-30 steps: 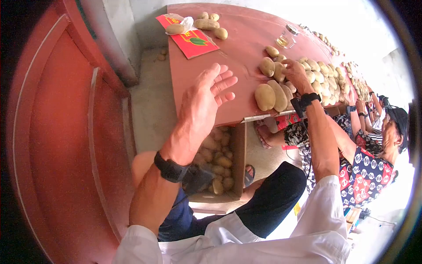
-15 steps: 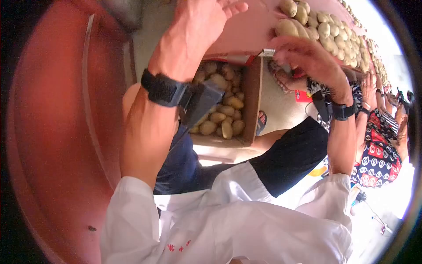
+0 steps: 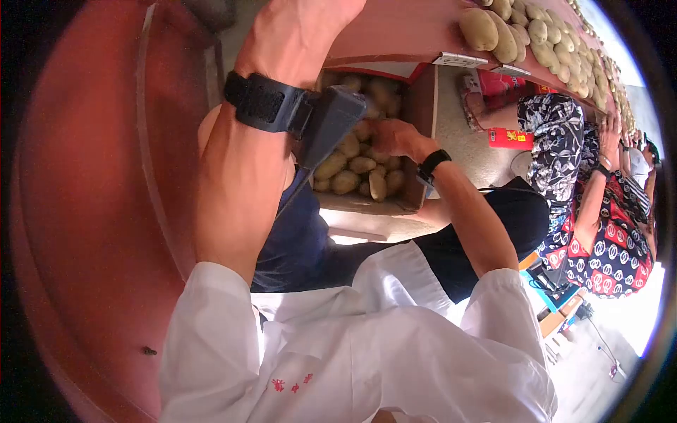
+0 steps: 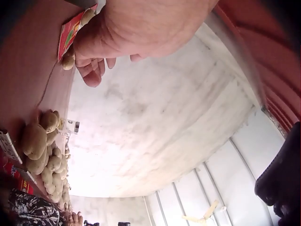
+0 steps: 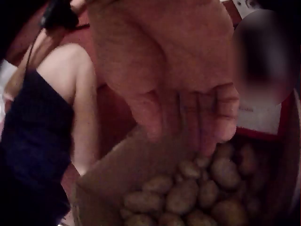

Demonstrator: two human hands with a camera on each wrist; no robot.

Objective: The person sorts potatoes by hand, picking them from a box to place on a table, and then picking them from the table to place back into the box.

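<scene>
My right hand (image 3: 396,138) is down inside the cardboard box (image 3: 422,106), just over a heap of potatoes (image 3: 345,182). In the right wrist view its palm faces the camera with nothing in it, and the fingers (image 5: 188,115) reach down, slightly bent, toward the potatoes (image 5: 182,197). My left hand (image 4: 141,30) hovers by the table with relaxed fingers and holds nothing. The head view cuts off its fingers at the top edge.
More potatoes (image 3: 504,39) lie in rows along the red table (image 3: 388,35). Another person in a patterned shirt (image 3: 606,247) sits to the right. A red door (image 3: 77,197) stands at left. A red printed sheet (image 4: 70,33) lies on the table.
My right hand has left the potatoes on the table and moved down and left into the box. The head view has tilted downward; the left hand stays raised near the table.
</scene>
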